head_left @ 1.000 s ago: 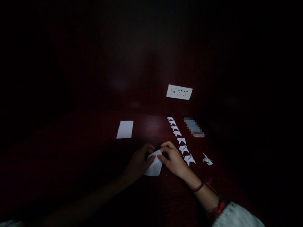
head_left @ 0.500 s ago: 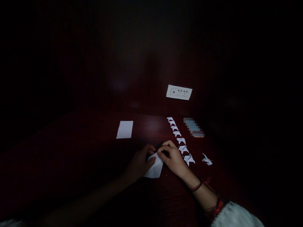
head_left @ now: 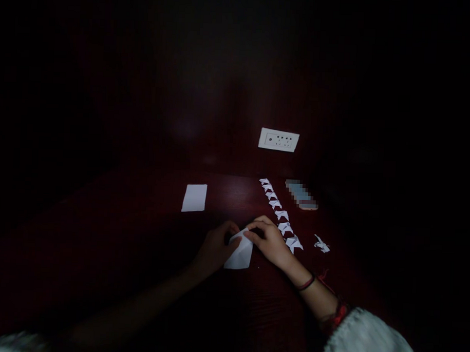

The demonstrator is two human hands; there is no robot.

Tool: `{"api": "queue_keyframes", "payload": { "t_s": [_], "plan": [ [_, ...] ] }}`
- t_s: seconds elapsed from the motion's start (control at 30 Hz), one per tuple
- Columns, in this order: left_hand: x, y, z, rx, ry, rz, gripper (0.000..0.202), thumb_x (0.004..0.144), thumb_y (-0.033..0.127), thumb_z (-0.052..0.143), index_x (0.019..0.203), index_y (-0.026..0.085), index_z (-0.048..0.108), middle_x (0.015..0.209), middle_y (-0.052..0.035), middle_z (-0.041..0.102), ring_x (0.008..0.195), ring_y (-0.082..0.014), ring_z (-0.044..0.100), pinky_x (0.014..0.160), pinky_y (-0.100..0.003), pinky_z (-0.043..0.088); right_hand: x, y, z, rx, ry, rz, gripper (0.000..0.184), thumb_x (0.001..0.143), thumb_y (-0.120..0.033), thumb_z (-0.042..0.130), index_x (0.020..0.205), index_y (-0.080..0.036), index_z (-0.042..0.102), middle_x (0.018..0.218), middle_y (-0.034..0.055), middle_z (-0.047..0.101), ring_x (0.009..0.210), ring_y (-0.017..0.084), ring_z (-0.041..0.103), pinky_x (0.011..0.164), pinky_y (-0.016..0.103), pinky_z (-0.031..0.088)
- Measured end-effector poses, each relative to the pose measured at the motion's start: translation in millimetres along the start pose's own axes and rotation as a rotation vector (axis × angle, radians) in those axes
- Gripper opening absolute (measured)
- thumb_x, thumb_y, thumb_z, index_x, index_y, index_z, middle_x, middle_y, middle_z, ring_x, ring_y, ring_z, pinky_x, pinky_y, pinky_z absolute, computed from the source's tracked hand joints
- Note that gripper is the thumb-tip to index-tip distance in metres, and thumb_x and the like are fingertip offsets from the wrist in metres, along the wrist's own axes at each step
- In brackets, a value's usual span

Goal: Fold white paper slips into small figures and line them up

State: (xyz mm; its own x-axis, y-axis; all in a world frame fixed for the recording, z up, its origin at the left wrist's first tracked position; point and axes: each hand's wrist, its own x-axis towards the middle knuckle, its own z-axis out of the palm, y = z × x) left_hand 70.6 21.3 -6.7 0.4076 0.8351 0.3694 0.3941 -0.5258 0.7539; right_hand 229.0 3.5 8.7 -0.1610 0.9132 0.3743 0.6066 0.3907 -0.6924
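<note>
A white sheet of paper [head_left: 240,256], partly folded at its far end, lies between my hands over the dark red table. My left hand [head_left: 216,247] grips its left edge, thumb on top and fingers curled behind. At the far corner my right hand [head_left: 269,241] pinches the paper between thumb and index finger. Close beyond the right hand runs a slanting row of several small folded paper figures [head_left: 282,215]. The undersides of the fingers and the paper's back are hidden.
Flat white paper [head_left: 194,197] lies at the back left of the table [head_left: 232,191]. A blurred-out phone [head_left: 301,195] rests at the back right, with crumpled white paper scraps [head_left: 322,244] nearer. A white socket plate [head_left: 278,140] is on the wall behind.
The paper's far corner shows more plainly between the fingertips, as the right fingers have shifted slightly. The whole view has moved a little; both hands keep their hold.
</note>
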Motion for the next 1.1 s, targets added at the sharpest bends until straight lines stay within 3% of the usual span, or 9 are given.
{"api": "queue_keyframes", "payload": {
  "t_s": [0.33, 0.47, 0.57, 0.93, 1.1],
  "plan": [
    [-0.4, 1.3, 2.9, 0.057, 0.024, 0.027, 0.012, 0.074, 0.018, 0.042, 0.085, 0.018, 0.048, 0.082, -0.0007, 0.054, 0.077, -0.0129, 0.052, 0.07, -0.027, 0.041, -1.2, 5.6, 2.7, -0.139, -0.074, 0.018, 0.009, 0.074, -0.017, 0.047, 0.066, -0.016, 0.052, 0.069, 0.0009, 0.051, 0.064, 0.01, 0.047, 0.061, 0.022, 0.036],
    [-3.9, 0.6, -1.3, 0.164, -0.001, 0.029, 0.014, 0.074, 0.018, 0.043, 0.088, 0.018, 0.047, 0.079, -0.0007, 0.055, 0.074, -0.0138, 0.052, 0.067, -0.027, 0.04, -2.1, 4.3, 3.2, -0.073, -0.1, 0.042, 0.004, 0.073, -0.018, 0.049, 0.076, -0.016, 0.051, 0.065, -0.001, 0.053, 0.058, 0.009, 0.048, 0.056, 0.02, 0.035],
    [-9.4, 1.6, -5.5, 0.259, -0.036, 0.035, 0.016, 0.075, 0.019, 0.043, 0.09, 0.018, 0.047, 0.076, -0.0006, 0.055, 0.069, -0.0139, 0.051, 0.064, -0.027, 0.039, -2.9, 3.9, 4.1, -0.044, -0.105, 0.032, 0.015, 0.07, -0.018, 0.052, 0.085, -0.017, 0.05, 0.066, -0.0018, 0.054, 0.058, 0.008, 0.049, 0.056, 0.019, 0.036],
    [-17.9, 6.4, -8.5, 0.636, -0.092, 0.145, 0.018, 0.079, 0.018, 0.035, 0.078, 0.017, 0.053, 0.072, -0.0045, 0.052, 0.071, -0.0186, 0.047, 0.064, -0.032, 0.036, -2.7, 2.6, 4.3, -0.047, -0.175, -0.044, 0.023, 0.065, -0.007, 0.055, 0.085, -0.018, 0.054, 0.07, -0.0013, 0.054, 0.064, 0.009, 0.049, 0.06, 0.02, 0.037],
    [-14.5, 4.6, -10.5, 0.641, -0.088, 0.222, 0.015, 0.077, 0.016, 0.039, 0.081, 0.017, 0.053, 0.093, -0.0068, 0.051, 0.087, -0.0205, 0.045, 0.072, -0.035, 0.036, -3.2, 4.3, 3.8, -0.08, -0.162, -0.091, 0.018, 0.066, -0.004, 0.051, 0.076, -0.017, 0.058, 0.07, 0.0001, 0.054, 0.064, 0.009, 0.048, 0.06, 0.019, 0.037]
  ]
}}
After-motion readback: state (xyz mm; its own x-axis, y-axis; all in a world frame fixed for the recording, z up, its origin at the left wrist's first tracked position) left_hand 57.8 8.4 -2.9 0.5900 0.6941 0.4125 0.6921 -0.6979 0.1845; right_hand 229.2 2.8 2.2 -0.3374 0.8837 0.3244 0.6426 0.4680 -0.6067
